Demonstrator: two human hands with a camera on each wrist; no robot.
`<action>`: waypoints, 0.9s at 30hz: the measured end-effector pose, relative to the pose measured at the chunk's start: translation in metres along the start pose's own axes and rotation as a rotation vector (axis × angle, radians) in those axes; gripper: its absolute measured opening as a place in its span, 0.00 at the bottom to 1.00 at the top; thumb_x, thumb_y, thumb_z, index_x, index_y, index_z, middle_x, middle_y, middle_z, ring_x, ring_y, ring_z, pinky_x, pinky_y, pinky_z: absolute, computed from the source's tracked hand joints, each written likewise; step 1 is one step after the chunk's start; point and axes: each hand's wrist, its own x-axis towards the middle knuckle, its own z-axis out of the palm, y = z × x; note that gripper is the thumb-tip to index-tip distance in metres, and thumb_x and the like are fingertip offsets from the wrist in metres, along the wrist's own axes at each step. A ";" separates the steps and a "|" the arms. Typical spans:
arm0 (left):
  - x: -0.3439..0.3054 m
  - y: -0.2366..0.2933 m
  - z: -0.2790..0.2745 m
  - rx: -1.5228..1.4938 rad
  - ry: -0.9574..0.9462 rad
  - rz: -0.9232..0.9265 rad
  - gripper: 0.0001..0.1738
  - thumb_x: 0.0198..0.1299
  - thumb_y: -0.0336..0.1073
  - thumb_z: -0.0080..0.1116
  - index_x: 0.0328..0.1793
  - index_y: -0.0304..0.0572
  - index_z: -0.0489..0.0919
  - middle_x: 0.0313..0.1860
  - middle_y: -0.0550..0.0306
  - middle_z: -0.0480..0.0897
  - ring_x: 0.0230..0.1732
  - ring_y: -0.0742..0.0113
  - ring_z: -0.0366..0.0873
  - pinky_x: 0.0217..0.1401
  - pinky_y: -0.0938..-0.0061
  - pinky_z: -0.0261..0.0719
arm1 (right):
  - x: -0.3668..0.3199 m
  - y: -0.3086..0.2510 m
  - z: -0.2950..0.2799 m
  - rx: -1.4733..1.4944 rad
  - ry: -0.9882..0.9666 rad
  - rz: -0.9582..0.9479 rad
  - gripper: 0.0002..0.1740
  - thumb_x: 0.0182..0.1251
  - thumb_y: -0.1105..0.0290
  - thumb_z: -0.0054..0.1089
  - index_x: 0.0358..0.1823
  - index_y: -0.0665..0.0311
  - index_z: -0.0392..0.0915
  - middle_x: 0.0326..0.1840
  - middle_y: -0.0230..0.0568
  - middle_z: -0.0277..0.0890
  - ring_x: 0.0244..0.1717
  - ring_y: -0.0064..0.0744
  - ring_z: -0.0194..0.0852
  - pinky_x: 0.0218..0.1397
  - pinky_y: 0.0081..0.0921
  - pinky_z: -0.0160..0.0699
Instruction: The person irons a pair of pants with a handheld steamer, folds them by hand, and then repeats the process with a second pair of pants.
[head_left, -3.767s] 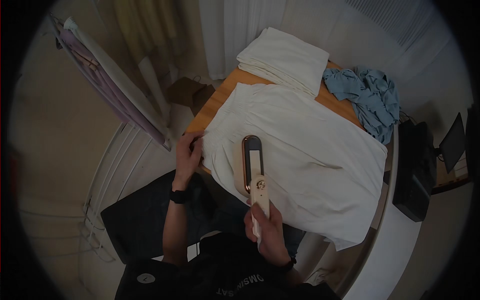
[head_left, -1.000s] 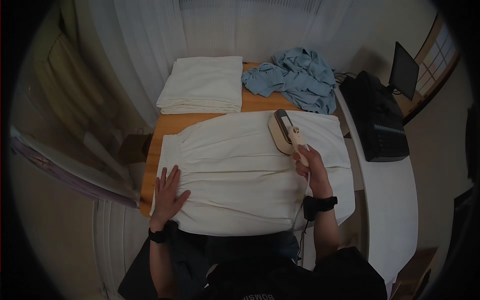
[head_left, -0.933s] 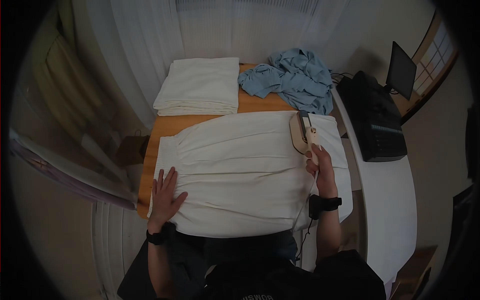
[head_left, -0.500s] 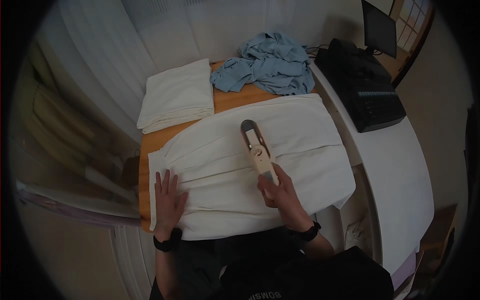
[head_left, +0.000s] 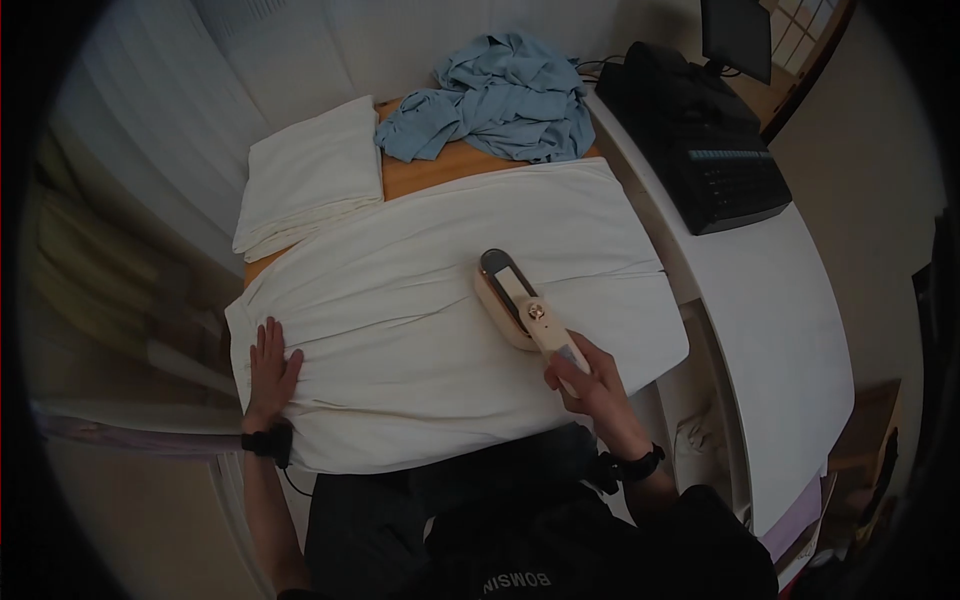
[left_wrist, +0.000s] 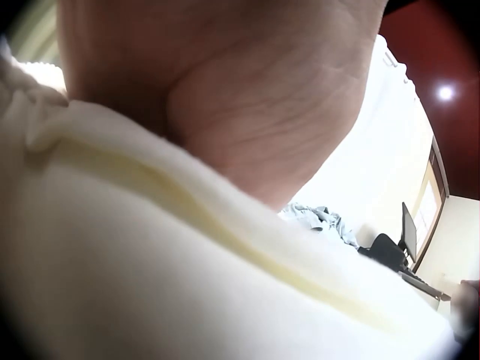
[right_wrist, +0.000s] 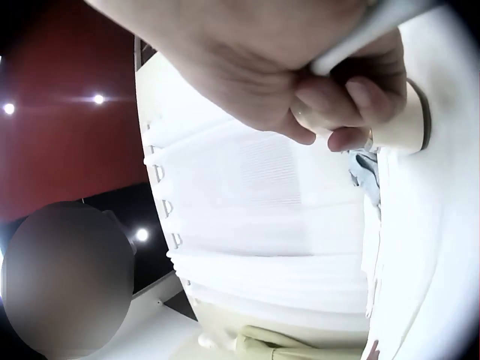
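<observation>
My right hand grips the handle of a cream handheld steam iron, its thumb on top of the handle. The iron lies over the middle of a white garment with a gathered waistband, spread across the table. Fingers curled round the handle show in the right wrist view, beside a white cord and the iron's head. Near the waistband, my left hand rests flat on the garment, fingers spread. The left wrist view shows its palm heel against the white cloth, with the fingers hidden.
Folded white cloth lies on the wooden table's back left, beside a crumpled blue cloth. To the right, a black machine with keys and a monitor stand by a curved white counter. White curtains hang at left.
The iron has moved from the garment's right end back to its middle, in my right hand throughout. My left hand stays flat near the waistband. The head view has turned rightward.
</observation>
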 end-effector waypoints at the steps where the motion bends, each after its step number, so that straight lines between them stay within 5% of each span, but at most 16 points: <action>1: -0.002 -0.009 0.000 0.035 0.026 0.017 0.40 0.77 0.51 0.46 0.87 0.41 0.49 0.88 0.46 0.47 0.88 0.43 0.38 0.84 0.41 0.36 | -0.001 -0.003 -0.012 0.034 0.101 -0.012 0.27 0.76 0.56 0.57 0.70 0.62 0.72 0.31 0.26 0.69 0.22 0.09 0.49 0.24 0.14 0.45; 8: -0.011 -0.025 -0.007 0.156 0.082 -0.043 0.37 0.75 0.49 0.50 0.84 0.41 0.57 0.86 0.46 0.53 0.86 0.39 0.44 0.82 0.37 0.43 | -0.004 -0.006 -0.043 0.119 0.496 -0.211 0.26 0.76 0.58 0.57 0.70 0.63 0.71 0.28 0.24 0.66 0.17 0.08 0.45 0.20 0.14 0.41; 10: -0.003 0.001 -0.012 0.243 0.085 -0.070 0.35 0.75 0.48 0.51 0.82 0.40 0.60 0.85 0.45 0.56 0.85 0.37 0.47 0.82 0.36 0.44 | -0.013 0.003 -0.028 0.021 0.510 -0.245 0.26 0.76 0.61 0.58 0.70 0.65 0.69 0.29 0.27 0.69 0.25 0.13 0.59 0.26 0.16 0.58; 11: -0.004 0.022 -0.010 0.199 0.120 0.042 0.34 0.74 0.47 0.53 0.80 0.40 0.63 0.83 0.44 0.59 0.84 0.37 0.49 0.82 0.36 0.45 | -0.014 0.013 -0.020 -0.024 0.442 -0.299 0.25 0.76 0.64 0.58 0.70 0.66 0.69 0.31 0.29 0.70 0.31 0.17 0.65 0.34 0.20 0.66; 15: 0.002 0.127 -0.013 0.040 0.143 0.314 0.25 0.68 0.42 0.61 0.67 0.40 0.73 0.75 0.41 0.68 0.79 0.37 0.58 0.79 0.38 0.52 | -0.042 -0.001 0.029 0.028 -0.043 0.007 0.27 0.77 0.63 0.58 0.72 0.68 0.67 0.32 0.30 0.71 0.34 0.20 0.68 0.37 0.21 0.69; 17: 0.014 0.130 -0.008 0.061 0.138 0.376 0.21 0.66 0.41 0.63 0.61 0.40 0.76 0.73 0.41 0.71 0.76 0.37 0.63 0.77 0.41 0.59 | -0.038 0.013 0.038 0.010 -0.335 0.137 0.30 0.78 0.60 0.57 0.74 0.67 0.66 0.32 0.29 0.71 0.34 0.19 0.68 0.37 0.22 0.69; 20: 0.034 0.100 -0.001 -0.099 0.238 0.378 0.13 0.62 0.36 0.66 0.47 0.38 0.78 0.65 0.44 0.77 0.65 0.40 0.73 0.67 0.52 0.72 | -0.042 0.041 0.056 0.007 -0.522 0.144 0.30 0.78 0.58 0.57 0.75 0.65 0.65 0.31 0.28 0.70 0.33 0.19 0.68 0.37 0.22 0.69; 22: 0.039 0.086 0.001 -0.086 0.428 0.292 0.10 0.61 0.33 0.67 0.41 0.38 0.78 0.59 0.48 0.79 0.56 0.45 0.76 0.57 0.58 0.76 | -0.044 0.046 0.057 0.006 -0.524 0.098 0.32 0.78 0.57 0.57 0.76 0.65 0.64 0.31 0.29 0.70 0.33 0.19 0.68 0.37 0.22 0.70; 27: 0.051 0.000 -0.004 0.057 0.529 0.237 0.10 0.64 0.35 0.65 0.46 0.38 0.80 0.58 0.48 0.79 0.56 0.46 0.76 0.58 0.58 0.76 | -0.055 0.005 -0.004 -0.108 -0.253 0.238 0.29 0.77 0.58 0.57 0.73 0.64 0.69 0.30 0.27 0.71 0.32 0.15 0.66 0.32 0.18 0.64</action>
